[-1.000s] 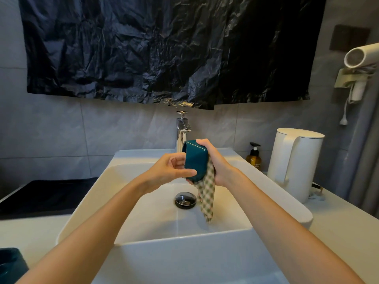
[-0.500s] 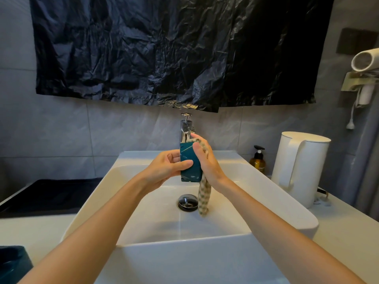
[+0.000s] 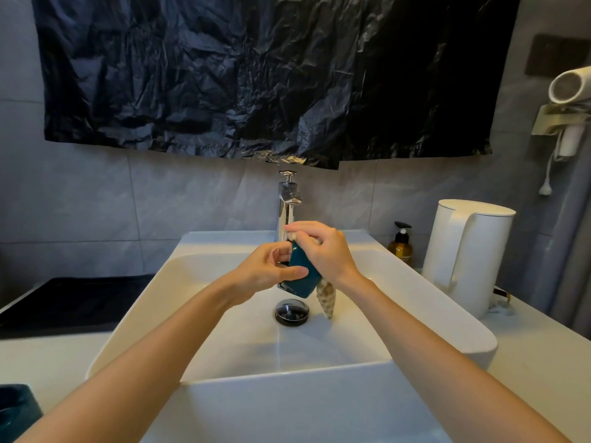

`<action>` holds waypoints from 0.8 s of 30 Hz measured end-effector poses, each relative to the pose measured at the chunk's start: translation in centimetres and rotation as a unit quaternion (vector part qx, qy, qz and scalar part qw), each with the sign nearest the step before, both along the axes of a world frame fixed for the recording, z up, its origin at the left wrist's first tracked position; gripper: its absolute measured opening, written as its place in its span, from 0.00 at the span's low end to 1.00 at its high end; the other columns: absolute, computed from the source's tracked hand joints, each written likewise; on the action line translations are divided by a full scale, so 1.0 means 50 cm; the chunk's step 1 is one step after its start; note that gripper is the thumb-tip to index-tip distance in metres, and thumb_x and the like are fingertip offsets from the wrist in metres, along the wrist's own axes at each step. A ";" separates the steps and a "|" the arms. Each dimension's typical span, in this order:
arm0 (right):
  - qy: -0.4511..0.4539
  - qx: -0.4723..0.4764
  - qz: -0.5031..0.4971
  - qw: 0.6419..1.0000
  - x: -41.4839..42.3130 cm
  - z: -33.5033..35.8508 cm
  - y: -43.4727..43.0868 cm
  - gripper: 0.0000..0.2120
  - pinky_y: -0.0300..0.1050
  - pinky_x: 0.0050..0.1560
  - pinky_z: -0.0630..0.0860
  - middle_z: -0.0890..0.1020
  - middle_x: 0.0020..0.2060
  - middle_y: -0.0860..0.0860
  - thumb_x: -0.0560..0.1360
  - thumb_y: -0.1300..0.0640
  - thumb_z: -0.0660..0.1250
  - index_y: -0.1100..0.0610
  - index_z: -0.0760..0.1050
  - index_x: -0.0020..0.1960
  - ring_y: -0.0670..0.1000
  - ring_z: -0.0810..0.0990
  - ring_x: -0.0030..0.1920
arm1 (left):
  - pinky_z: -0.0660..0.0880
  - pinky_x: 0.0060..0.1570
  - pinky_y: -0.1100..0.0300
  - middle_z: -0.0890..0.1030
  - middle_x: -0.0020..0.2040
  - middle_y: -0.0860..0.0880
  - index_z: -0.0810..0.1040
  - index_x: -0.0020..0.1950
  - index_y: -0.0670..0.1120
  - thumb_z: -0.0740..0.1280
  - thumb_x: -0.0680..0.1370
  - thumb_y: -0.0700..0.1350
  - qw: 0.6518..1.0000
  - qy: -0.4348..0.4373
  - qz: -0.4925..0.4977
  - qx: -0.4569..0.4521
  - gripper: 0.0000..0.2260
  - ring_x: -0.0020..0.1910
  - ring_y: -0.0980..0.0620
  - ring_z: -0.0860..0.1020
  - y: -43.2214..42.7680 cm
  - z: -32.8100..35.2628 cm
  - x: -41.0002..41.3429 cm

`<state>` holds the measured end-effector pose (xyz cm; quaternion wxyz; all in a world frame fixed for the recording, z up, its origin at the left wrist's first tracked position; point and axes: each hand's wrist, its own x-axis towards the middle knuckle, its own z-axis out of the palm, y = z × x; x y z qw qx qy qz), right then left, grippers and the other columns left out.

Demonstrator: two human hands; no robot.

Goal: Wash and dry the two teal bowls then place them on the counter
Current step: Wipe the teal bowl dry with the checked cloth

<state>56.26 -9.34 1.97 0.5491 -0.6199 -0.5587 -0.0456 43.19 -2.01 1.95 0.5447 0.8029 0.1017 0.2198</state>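
Note:
A teal bowl [image 3: 300,276] is held on edge over the white sink [image 3: 441,302], just in front of the chrome tap [image 3: 287,203]. My left hand [image 3: 267,271] grips its near side with thumb and fingers. My right hand [image 3: 323,251] presses a checked cloth [image 3: 326,298] against the bowl's far side and top; the cloth's tail hangs down toward the drain [image 3: 292,311]. A second teal bowl [image 3: 16,410] sits on the counter at the bottom left corner, partly cut off by the frame.
A white kettle [image 3: 463,251] stands on the counter right of the sink, with an amber pump bottle [image 3: 400,246] behind it. A black pad [image 3: 64,302] lies on the left. A hair dryer [image 3: 569,87] hangs on the right wall. Black plastic covers the wall above.
The bowl has turned in my hands and dropped a little lower. My right hand has slid with the cloth from the bowl's side up over its top edge.

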 end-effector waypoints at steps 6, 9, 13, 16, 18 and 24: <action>-0.080 0.019 -0.004 0.997 0.004 -0.001 0.000 0.15 0.38 0.56 0.75 0.81 0.57 0.44 0.76 0.50 0.58 0.46 0.82 0.54 0.42 0.77 0.57 | 0.78 0.50 0.56 0.83 0.49 0.48 0.77 0.58 0.42 0.70 0.75 0.39 0.999 -0.005 0.015 0.034 0.12 0.50 0.51 0.82 0.000 0.003 -0.004; 0.067 -0.021 0.013 0.997 0.015 0.018 -0.005 0.15 0.45 0.47 0.78 0.84 0.47 0.44 0.73 0.48 0.57 0.45 0.83 0.46 0.46 0.80 0.49 | 0.80 0.50 0.58 0.83 0.49 0.48 0.76 0.59 0.39 0.69 0.75 0.37 0.999 -0.004 -0.010 0.051 0.13 0.47 0.52 0.83 -0.011 0.002 -0.003; 0.216 -0.102 0.047 0.970 0.031 0.041 -0.019 0.18 0.43 0.45 0.76 0.85 0.42 0.46 0.78 0.52 0.56 0.57 0.83 0.51 0.52 0.79 0.45 | 0.80 0.52 0.55 0.82 0.51 0.47 0.76 0.60 0.39 0.70 0.75 0.37 0.997 -0.005 -0.027 0.068 0.14 0.50 0.49 0.82 -0.018 0.002 -0.005; 0.313 -0.160 0.087 0.932 0.049 0.040 -0.023 0.20 0.50 0.56 0.75 0.85 0.47 0.50 0.76 0.46 0.55 0.54 0.82 0.53 0.53 0.78 0.48 | 0.79 0.53 0.57 0.82 0.53 0.48 0.76 0.62 0.42 0.70 0.75 0.36 0.997 -0.015 -0.049 0.062 0.16 0.52 0.49 0.82 -0.023 0.005 -0.004; 0.377 -0.173 0.116 0.903 0.051 0.041 -0.028 0.22 0.50 0.57 0.74 0.83 0.50 0.54 0.75 0.43 0.55 0.53 0.81 0.56 0.53 0.78 0.49 | 0.78 0.54 0.58 0.83 0.54 0.48 0.76 0.62 0.44 0.69 0.75 0.36 0.996 -0.024 -0.061 0.054 0.17 0.53 0.50 0.82 -0.024 0.007 -0.004; 0.473 -0.218 0.209 0.828 0.032 0.046 -0.050 0.28 0.57 0.55 0.77 0.84 0.51 0.57 0.72 0.32 0.60 0.53 0.79 0.57 0.59 0.81 0.51 | 0.77 0.53 0.60 0.82 0.55 0.48 0.75 0.63 0.42 0.69 0.75 0.35 0.997 -0.059 -0.041 0.032 0.16 0.54 0.51 0.81 -0.013 0.007 -0.004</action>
